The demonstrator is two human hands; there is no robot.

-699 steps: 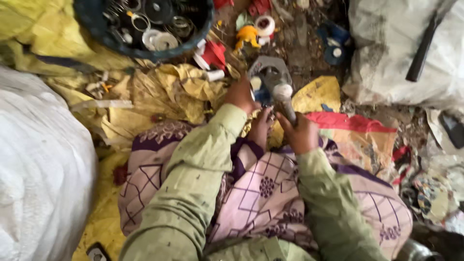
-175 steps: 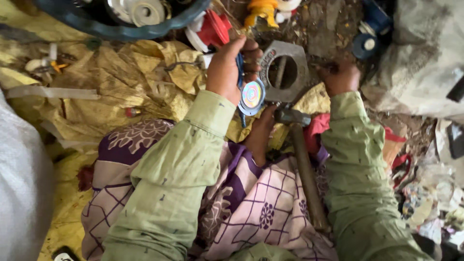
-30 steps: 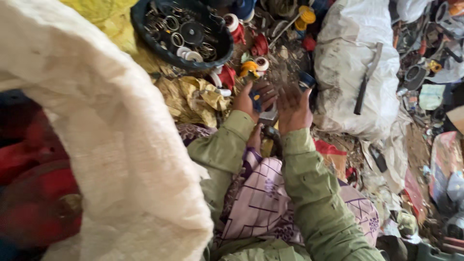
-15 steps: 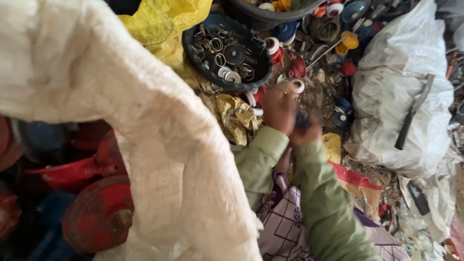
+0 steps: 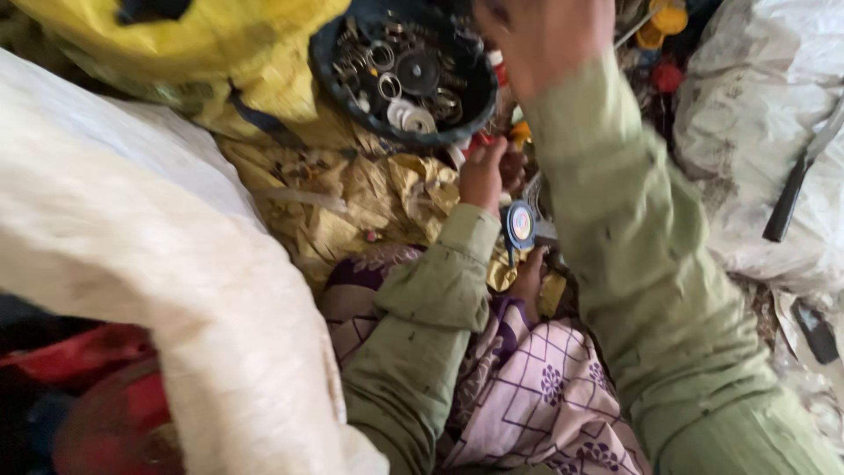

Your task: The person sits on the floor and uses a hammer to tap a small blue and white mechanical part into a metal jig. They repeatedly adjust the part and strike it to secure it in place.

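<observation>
Along the left edge, a big white woven sack (image 5: 158, 264) fills the view, with red things (image 5: 97, 396) showing under it and a yellow bag (image 5: 220, 44) above. Right of that, crumpled yellow sheeting (image 5: 352, 202) lies below a dark round basin (image 5: 400, 75) of metal rings and discs. The left hand (image 5: 485, 171) reaches down just beside the basin's lower rim, fingers curled among small scraps; whether its grip holds anything cannot be told. A small round blue-rimmed disc (image 5: 520, 224) sits by that wrist. The right hand (image 5: 545, 31) is raised at the basin's right edge; its grip looks closed, perhaps on something, but blur hides it. Farther right lies another white sack (image 5: 756, 132).
</observation>
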